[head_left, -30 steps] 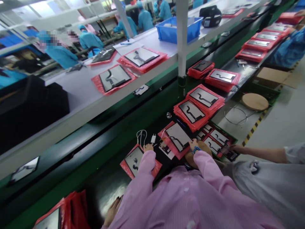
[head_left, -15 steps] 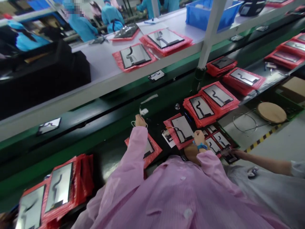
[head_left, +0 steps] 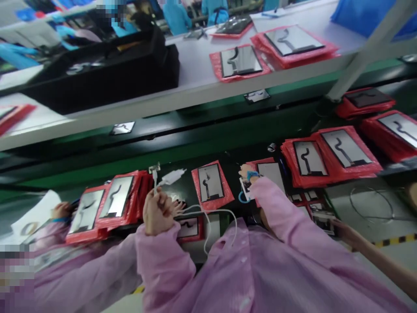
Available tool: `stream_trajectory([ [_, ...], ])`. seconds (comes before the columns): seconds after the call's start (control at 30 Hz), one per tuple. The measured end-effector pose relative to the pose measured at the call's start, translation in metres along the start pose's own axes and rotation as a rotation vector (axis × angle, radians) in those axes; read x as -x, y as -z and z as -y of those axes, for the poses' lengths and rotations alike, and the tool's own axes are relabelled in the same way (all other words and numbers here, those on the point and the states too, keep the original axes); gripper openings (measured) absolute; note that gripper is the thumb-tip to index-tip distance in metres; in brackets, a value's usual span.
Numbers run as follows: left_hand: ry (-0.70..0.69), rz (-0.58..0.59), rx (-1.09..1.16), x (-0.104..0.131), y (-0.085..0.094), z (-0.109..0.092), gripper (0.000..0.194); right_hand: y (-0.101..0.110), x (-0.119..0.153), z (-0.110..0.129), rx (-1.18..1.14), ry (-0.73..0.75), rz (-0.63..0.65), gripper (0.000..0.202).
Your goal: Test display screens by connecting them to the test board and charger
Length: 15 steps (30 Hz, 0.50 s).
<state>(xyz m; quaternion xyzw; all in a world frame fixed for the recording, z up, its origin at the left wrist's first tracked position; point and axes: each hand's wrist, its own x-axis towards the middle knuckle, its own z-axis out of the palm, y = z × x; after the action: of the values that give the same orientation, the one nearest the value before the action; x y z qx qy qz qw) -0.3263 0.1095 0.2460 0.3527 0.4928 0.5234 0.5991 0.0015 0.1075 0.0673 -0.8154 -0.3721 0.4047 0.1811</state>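
My left hand [head_left: 158,211] is closed around a white cable [head_left: 155,179] with a small metallic part at its upper end. Beside it, a white plug-like piece [head_left: 172,176] sticks out to the right. Thin white cord [head_left: 211,210] loops from near this hand across my front. My right hand [head_left: 248,171], with a blue band at the wrist, is at the left edge of a display panel [head_left: 272,174] on red wrap; its fingers are too blurred to read. Between my hands lies another display panel [head_left: 211,182] on a red bubble sheet [head_left: 228,198].
Stacks of red-wrapped panels stand at left [head_left: 116,198] and right [head_left: 347,148]. A co-worker's hand [head_left: 61,211] is by the left stack; another person's hand [head_left: 339,226] reaches in at right. A raised shelf [head_left: 195,93] carries a black box [head_left: 107,80].
The view has swung left. My left hand has moved left with the cable, toward the left stack. My right hand has shifted from the panel's right side to its left edge.
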Motion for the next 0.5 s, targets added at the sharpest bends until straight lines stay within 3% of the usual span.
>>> stream_trajectory([
  [0.13,0.129,-0.149,-0.014,0.008,0.053,0.008,0.026,-0.004,-0.067,0.053,0.09,-0.075,-0.006,0.032],
  [0.23,0.129,-0.251,-0.005,0.007,0.087,0.013,0.028,-0.012,-0.1,0.078,0.139,-0.124,-0.075,0.037],
  [0.4,0.053,-0.397,0.061,0.0,0.129,0.019,0.028,-0.033,-0.125,0.104,0.225,-0.183,-0.147,0.044],
  [0.5,0.046,-0.516,0.117,-0.011,0.158,0.023,0.026,-0.041,-0.123,0.12,0.278,-0.187,-0.182,0.061],
])
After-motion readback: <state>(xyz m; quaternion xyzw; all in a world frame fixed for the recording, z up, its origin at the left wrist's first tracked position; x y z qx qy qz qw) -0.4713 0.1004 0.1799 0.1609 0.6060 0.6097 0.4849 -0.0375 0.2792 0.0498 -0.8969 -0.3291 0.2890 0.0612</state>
